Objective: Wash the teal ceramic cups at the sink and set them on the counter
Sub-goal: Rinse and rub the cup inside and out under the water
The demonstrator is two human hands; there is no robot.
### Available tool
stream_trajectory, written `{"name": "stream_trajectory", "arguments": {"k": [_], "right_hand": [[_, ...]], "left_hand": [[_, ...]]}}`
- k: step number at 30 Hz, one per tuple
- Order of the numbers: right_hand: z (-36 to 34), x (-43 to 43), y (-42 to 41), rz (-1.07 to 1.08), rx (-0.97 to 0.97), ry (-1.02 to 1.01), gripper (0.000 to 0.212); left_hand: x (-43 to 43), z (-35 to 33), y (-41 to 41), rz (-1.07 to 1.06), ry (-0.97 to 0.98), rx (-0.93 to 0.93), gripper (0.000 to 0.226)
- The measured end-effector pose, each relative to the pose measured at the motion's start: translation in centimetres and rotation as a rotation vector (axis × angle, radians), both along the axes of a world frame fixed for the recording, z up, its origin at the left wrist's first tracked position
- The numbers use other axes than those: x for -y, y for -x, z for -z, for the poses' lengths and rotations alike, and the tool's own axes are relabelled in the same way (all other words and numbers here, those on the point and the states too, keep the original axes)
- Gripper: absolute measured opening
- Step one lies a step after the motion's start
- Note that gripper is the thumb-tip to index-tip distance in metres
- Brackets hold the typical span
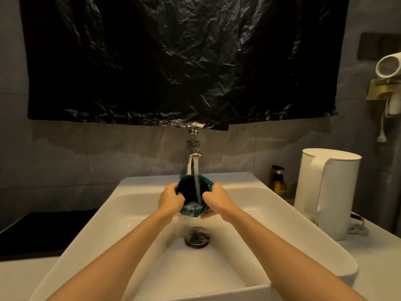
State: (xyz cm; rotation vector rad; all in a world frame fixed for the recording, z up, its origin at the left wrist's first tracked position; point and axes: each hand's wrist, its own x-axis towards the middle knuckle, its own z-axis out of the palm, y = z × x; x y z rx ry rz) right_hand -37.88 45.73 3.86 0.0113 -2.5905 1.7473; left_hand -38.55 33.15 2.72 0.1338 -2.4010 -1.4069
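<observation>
Head view: left hand [171, 197] and right hand [217, 199] grip the teal cup [187, 187], fingers curled, under the tap [192, 148].

Pale counter [379, 268] along lower right. White basin [152, 181] seated at centre. White kettle [329, 192] at right; amber pump bottle [278, 181] just left of it. Black slab [43, 231] at left.

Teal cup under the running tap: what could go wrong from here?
1. The teal cup is wet with water pouring through it, and the left hand and right hand grip only its sides. It might slip and chip on the sink.
2. Its far rim sits close below the faucet, so a careless lift could knock it.
3. Water spilling off the cup may splash toward the kettle on the counter at right.
</observation>
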Motion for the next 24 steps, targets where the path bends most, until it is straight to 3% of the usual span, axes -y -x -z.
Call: {"name": "stream_trajectory", "arguments": {"k": [2, 5, 7, 9, 12, 14, 16, 20, 22, 24], "right_hand": [[-0.1, -0.4, 0.2, 0.113, -0.044, -0.003, 0.029], [0.0, -1.0, 0.5, 0.232, -0.1, -0.062, 0.028], [0.1, -1.2, 0.7, 0.241, -0.124, -0.094, 0.026], [0.3, -1.4, 0.8, 0.228, -0.17, -0.164, 0.023], [0.4, -1.6, 0.6, 0.236, -0.3, -0.265, 0.026], [0.2, -1.8, 0.4, 0.262, -0.375, -0.272, 0.03], [0.3, -1.7, 0.5, 0.272, -0.449, -0.285, 0.037], [0.7, -1.6, 0.7, 0.223, -0.489, -0.265, 0.049], [0.8, -1.4, 0.7, 0.154, -0.498, -0.272, 0.05], [1.0, -0.9, 0.6, 0.057, -0.53, -0.282, 0.048]], "left_hand": [[-0.9, -0.1, -0.4, 0.107, -0.224, 0.072, 0.045], [-1.2, -0.4, -0.4, 0.254, -0.394, 0.141, 0.06], [-1.1, -0.5, -0.4, 0.368, -0.439, 0.216, 0.074], [-1.2, -0.9, -0.4, 0.305, -0.378, 0.232, 0.079], [-0.7, -1.5, -0.3, 0.097, -0.422, 0.23, 0.047], [-0.6, -2.1, -0.9, 0.164, -0.624, 0.391, 0.01], [-0.9, -2.5, -1.4, 0.266, -0.859, 0.47, 0.014], [-0.7, -3.9, -2.0, 0.426, -1.253, 0.412, 0.03], [-0.7, -4.5, -2.3, 0.455, -1.352, 0.381, 0.035], [-0.9, -5.0, -2.6, 0.449, -1.318, 0.344, 0.029]]}}
